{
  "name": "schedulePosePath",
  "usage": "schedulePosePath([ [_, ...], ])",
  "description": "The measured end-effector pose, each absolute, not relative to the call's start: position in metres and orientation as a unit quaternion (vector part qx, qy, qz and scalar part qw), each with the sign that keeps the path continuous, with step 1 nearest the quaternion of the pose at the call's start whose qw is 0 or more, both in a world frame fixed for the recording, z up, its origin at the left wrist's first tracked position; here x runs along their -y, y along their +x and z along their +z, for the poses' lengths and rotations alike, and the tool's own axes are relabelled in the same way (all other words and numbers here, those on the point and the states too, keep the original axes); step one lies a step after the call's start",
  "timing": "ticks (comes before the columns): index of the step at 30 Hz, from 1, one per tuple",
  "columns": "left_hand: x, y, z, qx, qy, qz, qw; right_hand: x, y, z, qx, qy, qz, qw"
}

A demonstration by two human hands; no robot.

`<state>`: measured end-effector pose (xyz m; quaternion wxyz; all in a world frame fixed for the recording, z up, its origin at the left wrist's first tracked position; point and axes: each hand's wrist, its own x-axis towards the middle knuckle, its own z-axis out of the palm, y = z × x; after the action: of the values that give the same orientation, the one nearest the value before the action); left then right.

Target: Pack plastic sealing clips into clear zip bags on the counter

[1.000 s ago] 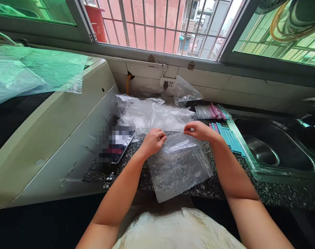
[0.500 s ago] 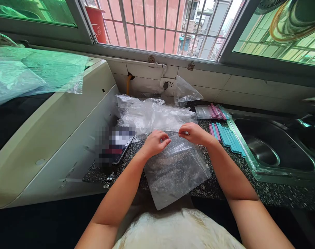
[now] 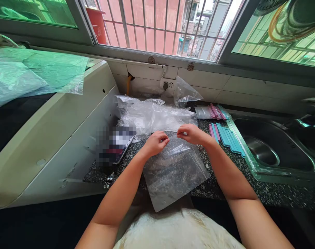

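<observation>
Transparent bag: lies over the front of the speckled counter (image 3: pixel 282 195), directly before the person; the transparent bag (image 3: pixel 177 173) is set askew, its lowest corner past the counter edge.
Bag hold: taken by its upper edge, presumably because two spaced pinches steady a limp sheet and leave the rest to lie flat.
Left hand: the left hand (image 3: pixel 157 143) is closed in a pinch at the upper edge, thumb drawn to the curled fingers.
Right hand: the right hand (image 3: pixel 190 134) is likewise pinched on that edge, just beside the left (contact at the tips is small, but judged a grip).
Bag finish: colourless, smooth, roughly rectangular; glossy streaks near the top, counter speckle showing through; any print cannot be made out.
Bag heap: the crumpled heap of bags (image 3: pixel 165 117) sits just behind the hands, probably for short reach.
Strips: the pink and teal strips (image 3: pixel 230 140) lie side by side beyond the right hand, seemingly ranked for easy picking.
Sink: the sink (image 3: pixel 253 169) adjoins the strips at right.
Flat device: the flat device (image 3: pixel 123 138) lies left of the hands, partly blurred out.
</observation>
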<state>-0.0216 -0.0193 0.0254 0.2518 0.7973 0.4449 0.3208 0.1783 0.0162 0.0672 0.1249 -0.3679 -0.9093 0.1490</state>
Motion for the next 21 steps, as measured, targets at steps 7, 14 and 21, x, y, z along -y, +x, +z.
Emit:
schedulePosePath([
  [7,0.019,-0.024,0.029,-0.449,0.789,0.333,0.253,-0.017,0.192,0.076,0.854,-0.439,0.255,0.118],
  [14,0.019,-0.025,0.028,-0.452,0.781,0.342,0.262,-0.024,0.196,0.074,0.833,-0.453,0.270,0.167],
  [21,0.021,-0.025,0.032,-0.461,0.767,0.330,0.299,-0.022,0.186,0.068,0.831,-0.470,0.204,0.215],
])
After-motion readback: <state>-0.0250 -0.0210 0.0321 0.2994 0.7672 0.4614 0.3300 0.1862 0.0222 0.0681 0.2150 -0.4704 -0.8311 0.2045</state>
